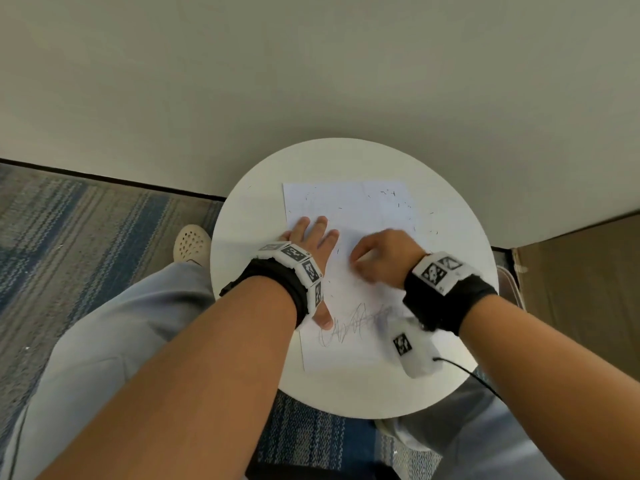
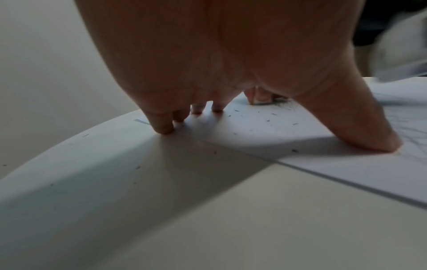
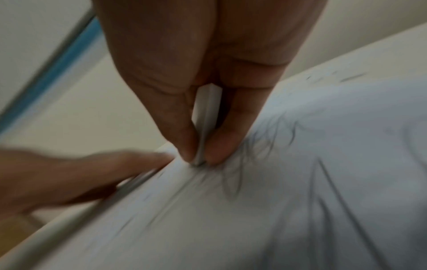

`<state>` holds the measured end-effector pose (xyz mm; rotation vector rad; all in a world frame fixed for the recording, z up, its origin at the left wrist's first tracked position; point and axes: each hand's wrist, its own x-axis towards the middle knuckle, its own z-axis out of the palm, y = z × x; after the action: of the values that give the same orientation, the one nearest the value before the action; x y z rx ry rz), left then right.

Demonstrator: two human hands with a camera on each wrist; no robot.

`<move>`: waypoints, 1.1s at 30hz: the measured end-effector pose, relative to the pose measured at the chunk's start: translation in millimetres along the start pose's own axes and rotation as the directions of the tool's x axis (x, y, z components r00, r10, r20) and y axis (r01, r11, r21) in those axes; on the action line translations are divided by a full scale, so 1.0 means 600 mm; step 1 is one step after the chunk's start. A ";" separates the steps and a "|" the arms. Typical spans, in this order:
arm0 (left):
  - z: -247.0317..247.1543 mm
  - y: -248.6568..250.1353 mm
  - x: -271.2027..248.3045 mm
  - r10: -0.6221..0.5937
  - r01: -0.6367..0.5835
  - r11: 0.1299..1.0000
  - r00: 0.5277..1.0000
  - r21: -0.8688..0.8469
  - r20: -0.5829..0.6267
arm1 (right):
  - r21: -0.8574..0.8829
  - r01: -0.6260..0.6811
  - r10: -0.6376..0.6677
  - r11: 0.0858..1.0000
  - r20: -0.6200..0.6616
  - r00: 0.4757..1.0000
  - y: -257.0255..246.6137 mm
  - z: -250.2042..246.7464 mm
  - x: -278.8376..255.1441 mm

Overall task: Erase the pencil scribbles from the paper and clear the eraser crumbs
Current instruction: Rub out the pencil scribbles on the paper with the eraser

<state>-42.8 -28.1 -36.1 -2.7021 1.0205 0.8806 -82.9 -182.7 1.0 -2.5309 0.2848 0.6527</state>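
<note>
A white sheet of paper (image 1: 349,216) lies on the round white table (image 1: 457,306). Pencil scribbles (image 1: 349,323) cross its near part. Dark eraser crumbs (image 1: 398,202) are scattered over its far right part and onto the table. My left hand (image 1: 311,244) presses flat on the sheet's left edge, fingers spread, with the thumb (image 2: 369,131) beside the scribbles. My right hand (image 1: 377,258) pinches a white eraser (image 3: 204,117) between thumb and fingers (image 3: 219,146). The eraser's tip presses on the paper, which wrinkles around it. The right wrist view is motion-blurred.
The small table stands against a pale wall (image 1: 311,81). Striped blue-grey carpet (image 1: 86,230) and my shoe (image 1: 190,242) are at the left. A brown cardboard box (image 1: 581,289) is at the right. A black cable (image 1: 467,372) hangs from my right wrist unit.
</note>
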 end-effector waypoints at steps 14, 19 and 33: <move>0.000 -0.002 -0.004 0.011 -0.011 1.000 1.000 0.026 0.001 | -0.022 -0.059 0.058 0.998 -0.047 0.997 0.009 -0.009 0.025; -0.002 0.002 -0.003 -0.004 0.003 1.000 1.000 0.030 0.018 | 0.019 -0.058 0.059 0.998 -0.066 0.996 0.024 -0.009 0.027; -0.012 0.025 0.025 0.009 -0.009 1.000 1.000 -0.007 -0.026 | -0.048 -0.056 0.051 0.997 -0.107 0.993 0.038 -0.028 0.031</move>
<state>-39.7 -50.3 -37.6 -2.7241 1.0371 0.8537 -67.3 -212.3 -5.2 -2.6188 0.3792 0.5531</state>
